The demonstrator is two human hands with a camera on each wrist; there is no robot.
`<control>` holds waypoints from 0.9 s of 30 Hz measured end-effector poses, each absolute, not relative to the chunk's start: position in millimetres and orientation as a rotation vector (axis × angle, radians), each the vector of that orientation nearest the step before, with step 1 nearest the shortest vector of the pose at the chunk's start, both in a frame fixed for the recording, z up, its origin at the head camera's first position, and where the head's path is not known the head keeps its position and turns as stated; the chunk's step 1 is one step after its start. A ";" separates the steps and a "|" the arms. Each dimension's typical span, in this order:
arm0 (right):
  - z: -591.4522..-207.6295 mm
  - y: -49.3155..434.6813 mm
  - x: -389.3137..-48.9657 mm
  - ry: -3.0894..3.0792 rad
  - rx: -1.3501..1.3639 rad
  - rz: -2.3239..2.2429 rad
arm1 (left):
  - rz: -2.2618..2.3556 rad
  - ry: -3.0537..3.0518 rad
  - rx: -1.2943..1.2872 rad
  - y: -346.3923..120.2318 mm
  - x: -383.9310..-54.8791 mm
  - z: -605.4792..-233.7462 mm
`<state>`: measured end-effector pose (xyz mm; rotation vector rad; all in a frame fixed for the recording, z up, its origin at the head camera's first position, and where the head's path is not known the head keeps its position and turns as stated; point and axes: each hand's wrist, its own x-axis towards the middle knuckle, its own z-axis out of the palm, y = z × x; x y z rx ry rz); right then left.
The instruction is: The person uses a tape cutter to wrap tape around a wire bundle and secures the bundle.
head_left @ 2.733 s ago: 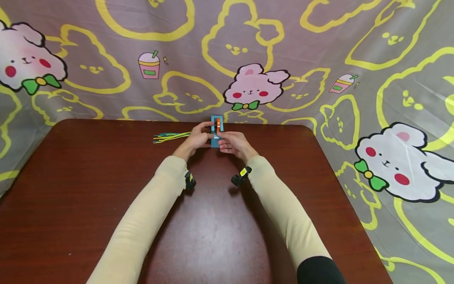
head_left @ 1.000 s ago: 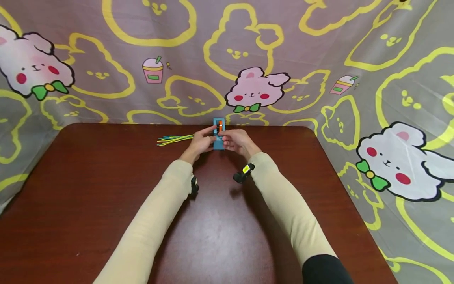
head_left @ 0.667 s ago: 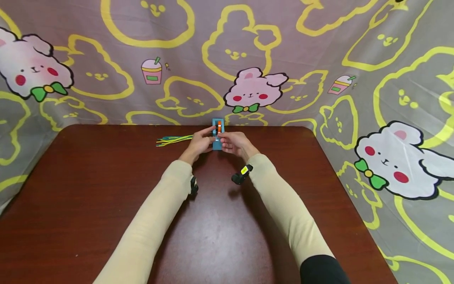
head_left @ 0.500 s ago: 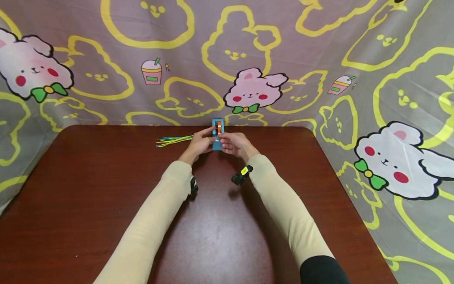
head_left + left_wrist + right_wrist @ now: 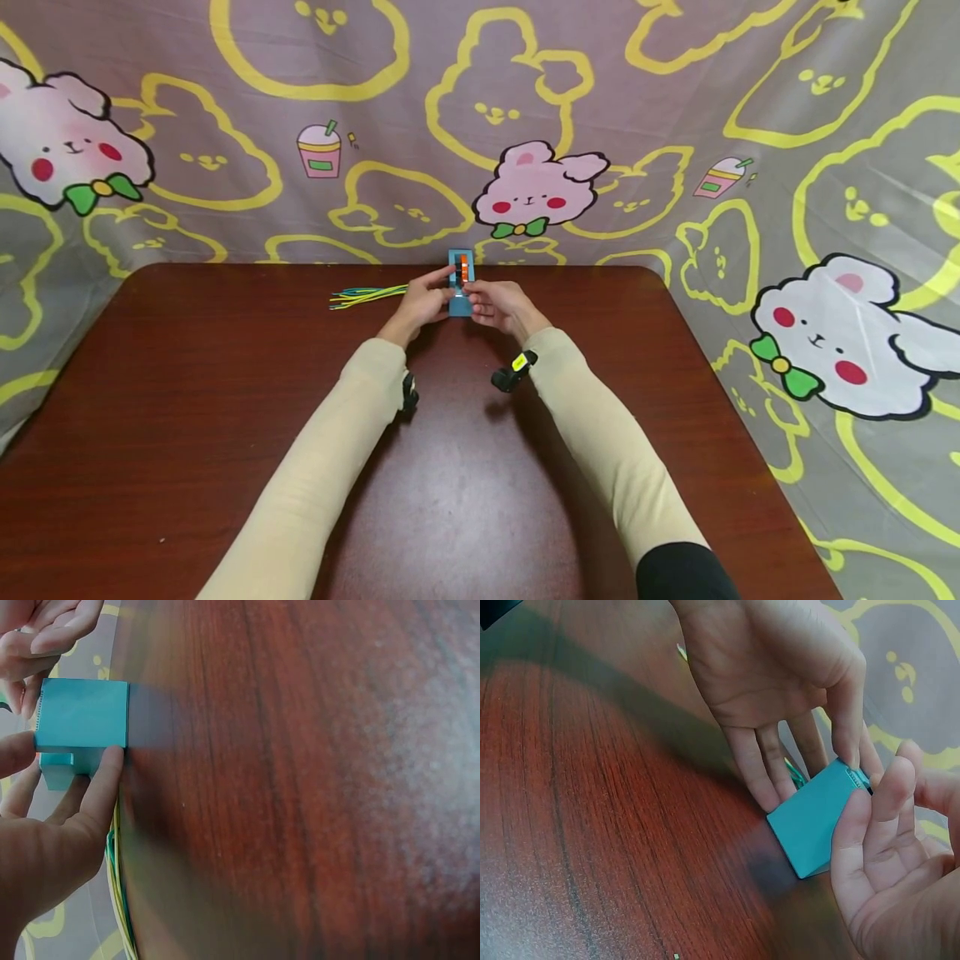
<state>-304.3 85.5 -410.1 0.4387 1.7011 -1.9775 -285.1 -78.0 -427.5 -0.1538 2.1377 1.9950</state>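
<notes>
A teal tape dispenser [image 5: 461,305] with an orange-cored roll of tape [image 5: 464,270] stands at the far edge of the table. My left hand [image 5: 421,303] grips its side, fingers spread along the body in the left wrist view. From the right, my right hand [image 5: 504,302] brings thumb and forefinger together at the serrated cutting edge [image 5: 855,778], pinching at the end of the tape. The clear strip is hard to make out between those fingertips. In the right wrist view, the dispenser's flat front [image 5: 810,821] faces the camera, and the roll is hidden.
A loose bunch of yellow and green ties or wires [image 5: 366,297] lies just left of my left hand. A patterned cloth [image 5: 405,125] hangs right behind the table [image 5: 247,367]. Small camera units [image 5: 513,372] sit on both wrists.
The orange core looks slightly turned compared with the oldest frame. The head view has shifted a little. Both hands stay at the dispenser, with only small finger movement.
</notes>
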 end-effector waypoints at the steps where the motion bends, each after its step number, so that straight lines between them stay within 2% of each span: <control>1: -410.1 86.0 -304.2 1.702 0.439 -1.977 | 1.994 2.137 -0.154 -77.8 -285.0 -427.6; 27: -410.2 88.3 -294.0 1.692 0.433 -1.980 | 2.016 2.095 -0.160 -77.7 -283.2 -426.5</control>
